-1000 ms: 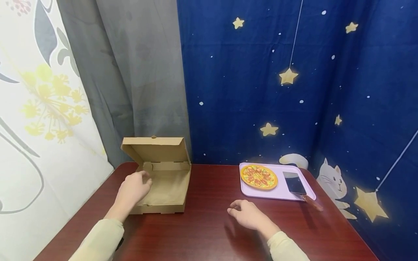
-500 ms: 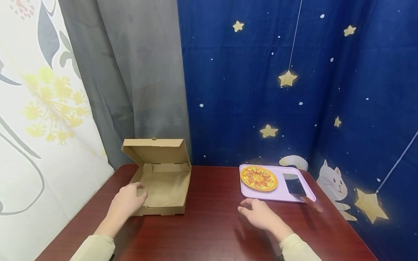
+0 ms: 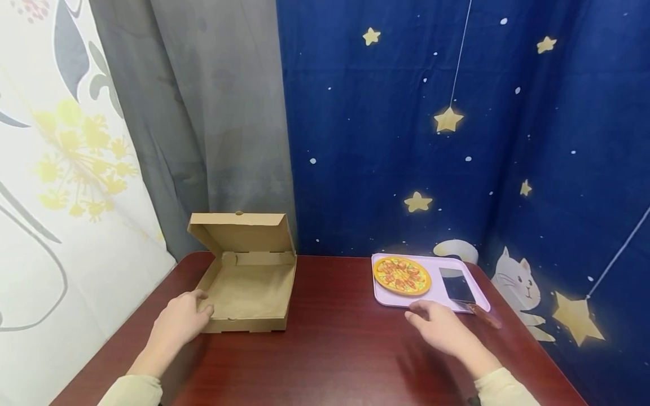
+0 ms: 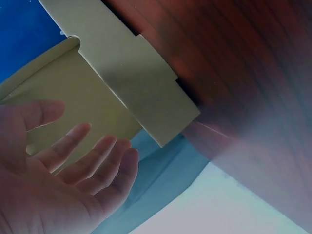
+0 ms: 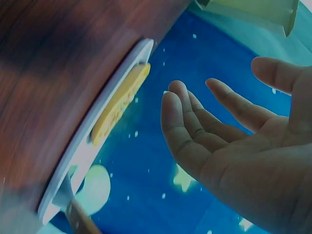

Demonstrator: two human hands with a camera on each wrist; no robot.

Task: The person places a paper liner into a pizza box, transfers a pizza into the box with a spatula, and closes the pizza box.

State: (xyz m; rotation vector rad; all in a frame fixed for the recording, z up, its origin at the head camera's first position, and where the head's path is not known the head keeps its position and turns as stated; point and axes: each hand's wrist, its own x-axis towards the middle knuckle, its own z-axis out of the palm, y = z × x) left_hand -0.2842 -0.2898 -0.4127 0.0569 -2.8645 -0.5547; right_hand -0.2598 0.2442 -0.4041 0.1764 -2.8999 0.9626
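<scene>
An open cardboard pizza box (image 3: 254,290) stands on the left of the table, lid raised, its inside bare. My left hand (image 3: 180,318) hovers by its front left corner, fingers loosely bent and holding nothing. In the left wrist view, the fingers (image 4: 114,168) spread near the box front. On the right, a pizza (image 3: 402,276) lies on a pale purple tray (image 3: 438,293). Beside it rests a spatula (image 3: 459,286) with a broad flat blade, its brown handle jutting past the tray's front edge. My right hand (image 3: 442,327) is just before the tray, empty, fingers relaxed.
The dark red wooden table (image 3: 325,338) extends between box and tray. Behind it hang a grey curtain (image 3: 244,113) and a blue star-patterned curtain (image 3: 355,141). A white floral cloth (image 3: 76,254) hangs at the left.
My right hand has moved right and closer to the tray and spatula. My left hand has drawn back from over the box, left and toward me. Box, pizza and spatula stay put.
</scene>
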